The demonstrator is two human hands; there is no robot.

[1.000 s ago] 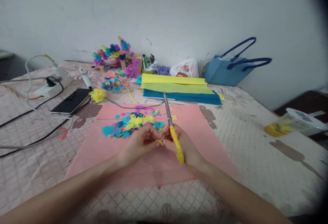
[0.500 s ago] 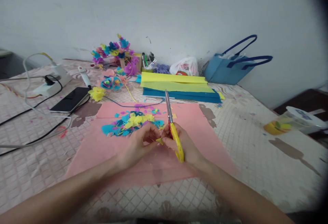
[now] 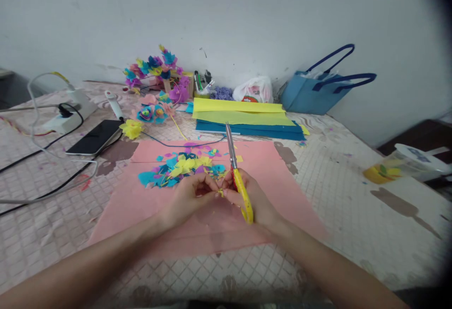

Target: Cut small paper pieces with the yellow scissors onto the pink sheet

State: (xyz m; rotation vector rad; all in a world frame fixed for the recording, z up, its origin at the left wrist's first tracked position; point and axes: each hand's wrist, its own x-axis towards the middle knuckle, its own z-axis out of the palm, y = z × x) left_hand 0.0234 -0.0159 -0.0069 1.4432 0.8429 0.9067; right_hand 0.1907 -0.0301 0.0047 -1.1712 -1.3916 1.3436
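Observation:
My left hand (image 3: 194,197) and my right hand (image 3: 252,200) meet over a pink paper sheet (image 3: 169,224). A small piece of yellow paper (image 3: 221,192) is pinched between the fingertips of both. My right hand also carries yellow-handled scissors (image 3: 243,193), blades closed and pointing away from me. How the fingers pass through the scissor handles is partly hidden. Just beyond my left hand lies a pile of cut paper pieces (image 3: 183,165) in blue, yellow and purple.
Behind the sheet lie folded yellow paper (image 3: 240,111) and blue paper (image 3: 247,132). Paper flowers (image 3: 151,71), a phone (image 3: 94,137) and a power strip (image 3: 70,116) with cables stand left. A blue bag (image 3: 310,94) and a tilted-looking plastic cup (image 3: 399,167) are right.
The yellow piece between my fingertips looks more crumpled and smaller than before. My hands and the scissors have hardly moved; the view has shifted slightly.

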